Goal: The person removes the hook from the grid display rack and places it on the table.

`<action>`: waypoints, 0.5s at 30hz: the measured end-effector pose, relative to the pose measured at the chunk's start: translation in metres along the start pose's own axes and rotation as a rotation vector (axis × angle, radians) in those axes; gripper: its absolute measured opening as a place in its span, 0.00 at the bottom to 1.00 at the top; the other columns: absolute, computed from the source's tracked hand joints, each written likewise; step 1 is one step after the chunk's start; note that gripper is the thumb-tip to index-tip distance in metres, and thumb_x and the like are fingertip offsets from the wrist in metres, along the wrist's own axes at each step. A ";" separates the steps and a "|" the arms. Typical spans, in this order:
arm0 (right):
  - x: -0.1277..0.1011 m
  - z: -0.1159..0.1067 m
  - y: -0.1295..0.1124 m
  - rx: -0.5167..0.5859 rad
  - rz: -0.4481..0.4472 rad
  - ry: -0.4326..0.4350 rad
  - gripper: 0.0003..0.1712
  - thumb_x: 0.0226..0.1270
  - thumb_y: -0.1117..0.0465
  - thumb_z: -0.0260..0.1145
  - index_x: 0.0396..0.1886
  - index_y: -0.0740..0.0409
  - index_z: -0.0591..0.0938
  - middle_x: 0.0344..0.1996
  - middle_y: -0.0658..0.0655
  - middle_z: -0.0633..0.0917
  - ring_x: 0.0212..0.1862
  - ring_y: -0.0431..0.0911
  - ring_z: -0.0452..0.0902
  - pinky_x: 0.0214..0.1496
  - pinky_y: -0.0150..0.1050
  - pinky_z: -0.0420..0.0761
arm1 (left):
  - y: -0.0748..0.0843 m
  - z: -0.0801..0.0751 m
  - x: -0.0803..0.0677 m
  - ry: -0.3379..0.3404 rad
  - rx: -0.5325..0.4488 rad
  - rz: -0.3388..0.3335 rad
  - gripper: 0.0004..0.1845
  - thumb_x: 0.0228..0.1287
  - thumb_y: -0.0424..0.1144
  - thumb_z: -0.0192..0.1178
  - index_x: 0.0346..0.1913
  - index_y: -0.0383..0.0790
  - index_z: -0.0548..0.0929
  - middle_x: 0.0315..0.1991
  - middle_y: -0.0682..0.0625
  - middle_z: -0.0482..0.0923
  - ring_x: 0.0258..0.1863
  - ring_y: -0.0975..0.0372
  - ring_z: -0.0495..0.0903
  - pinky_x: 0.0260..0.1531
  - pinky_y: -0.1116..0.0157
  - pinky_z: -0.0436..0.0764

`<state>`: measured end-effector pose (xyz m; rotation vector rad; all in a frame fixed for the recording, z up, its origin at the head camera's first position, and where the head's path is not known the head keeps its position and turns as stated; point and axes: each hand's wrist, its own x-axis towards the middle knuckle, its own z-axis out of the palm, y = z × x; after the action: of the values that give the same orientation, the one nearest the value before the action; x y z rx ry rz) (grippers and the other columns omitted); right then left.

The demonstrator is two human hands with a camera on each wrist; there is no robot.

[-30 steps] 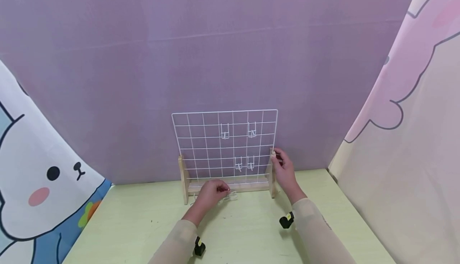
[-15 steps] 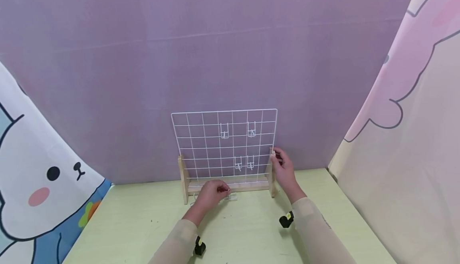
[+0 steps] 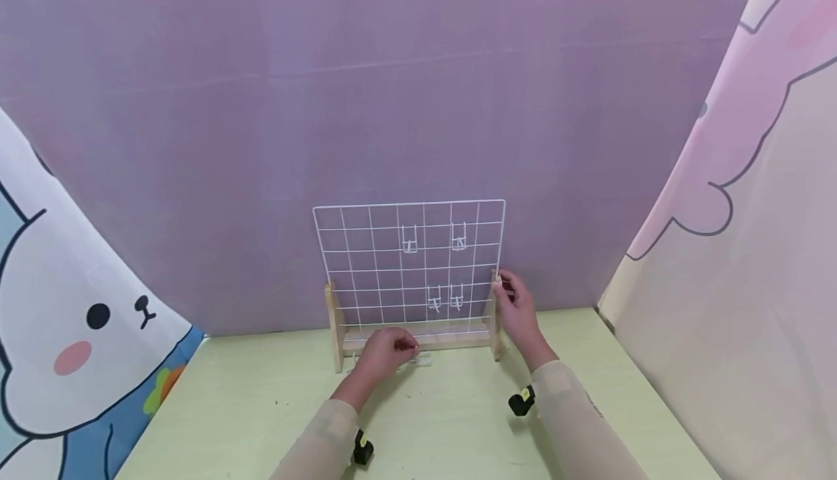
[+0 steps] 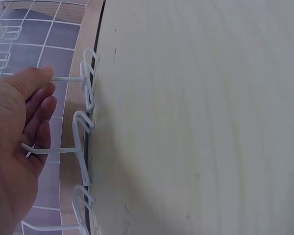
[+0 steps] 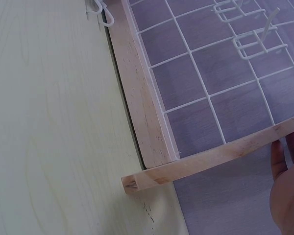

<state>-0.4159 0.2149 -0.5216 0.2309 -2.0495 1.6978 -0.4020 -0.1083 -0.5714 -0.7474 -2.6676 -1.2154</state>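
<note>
A white wire grid panel (image 3: 409, 203) stands upright in a wooden stand (image 3: 458, 340), with several white wire hooks (image 3: 434, 300) hung on it. My left hand (image 3: 379, 353) is low in front of the stand. Thumb and forefinger pinch the peg of a loose white hook (image 4: 88, 83) in the left wrist view. Two more loose hooks (image 4: 80, 152) lie beside it along the stand's base, one with its peg across my fingers. At the right, my right hand (image 3: 519, 316) grips the top of the stand's right post (image 5: 210, 164), thumb in front; its other fingers are partly hidden behind.
The stand rests on a pale yellow-green table (image 3: 445, 422), close to a purple cloth backdrop (image 3: 418, 124). Cartoon-printed cloths hang on the left (image 3: 59, 306) and right (image 3: 752, 247). A small black wrist camera (image 3: 521, 400) sits on each sleeve.
</note>
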 end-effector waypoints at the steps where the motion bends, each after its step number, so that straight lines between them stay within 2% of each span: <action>1: 0.000 0.000 0.000 0.000 -0.001 0.000 0.21 0.89 0.61 0.62 0.74 0.60 0.79 0.57 0.65 0.83 0.54 0.48 0.77 0.52 0.29 0.82 | 0.000 0.000 0.000 -0.002 -0.001 -0.003 0.03 0.72 0.34 0.76 0.44 0.39 0.94 0.36 0.60 0.87 0.36 0.68 0.83 0.40 0.68 0.86; 9: -0.001 0.000 0.001 0.014 0.020 -0.008 0.21 0.89 0.61 0.62 0.75 0.59 0.79 0.57 0.65 0.83 0.55 0.54 0.78 0.51 0.30 0.83 | 0.005 -0.007 -0.004 -0.005 0.001 -0.047 0.07 0.72 0.35 0.75 0.49 0.40 0.93 0.40 0.59 0.88 0.41 0.64 0.85 0.46 0.63 0.88; 15: 0.000 -0.001 0.001 0.001 0.015 -0.016 0.20 0.89 0.60 0.61 0.74 0.57 0.79 0.58 0.66 0.83 0.55 0.52 0.77 0.52 0.30 0.83 | 0.010 -0.012 -0.005 0.035 -0.011 -0.058 0.09 0.72 0.38 0.77 0.51 0.41 0.93 0.43 0.58 0.89 0.45 0.60 0.85 0.49 0.56 0.87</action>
<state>-0.4157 0.2161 -0.5222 0.2304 -2.0673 1.7115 -0.3942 -0.1134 -0.5581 -0.6486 -2.6740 -1.2463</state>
